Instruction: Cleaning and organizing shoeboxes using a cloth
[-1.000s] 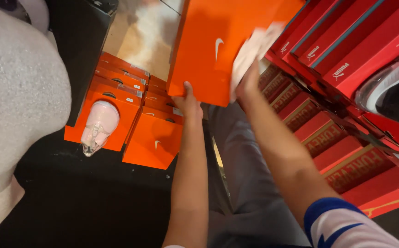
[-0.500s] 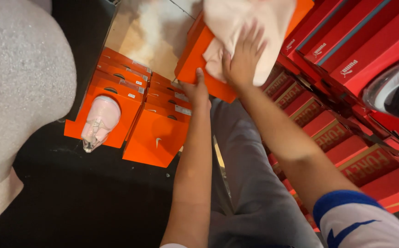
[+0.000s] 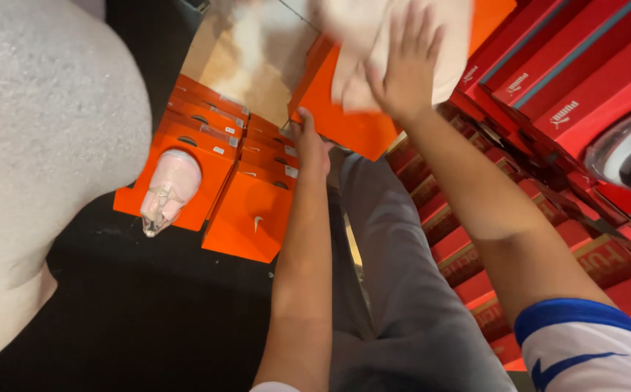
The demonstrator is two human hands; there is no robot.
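I hold an open orange shoebox point(image 3: 344, 120) up in front of me. My left hand point(image 3: 310, 145) grips its lower left corner from beneath. My right hand point(image 3: 406, 62) lies flat with spread fingers on the pale wrapping paper point(image 3: 373, 36) inside the box. The box's contents under the paper are hidden. My grey trousers point(image 3: 395, 261) show below my arms.
Two stacks of orange shoeboxes point(image 3: 246, 210) stand on the dark floor at left; a pale pink shoe point(image 3: 167, 189) lies on the nearer stack. Red shoeboxes point(image 3: 570, 94) are stacked along the right. A grey-clad person point(image 3: 32, 145) fills the left edge.
The box has tipped open toward me and the pale paper has come into view. My right hand moved from the box's edge onto the paper and spread flat.
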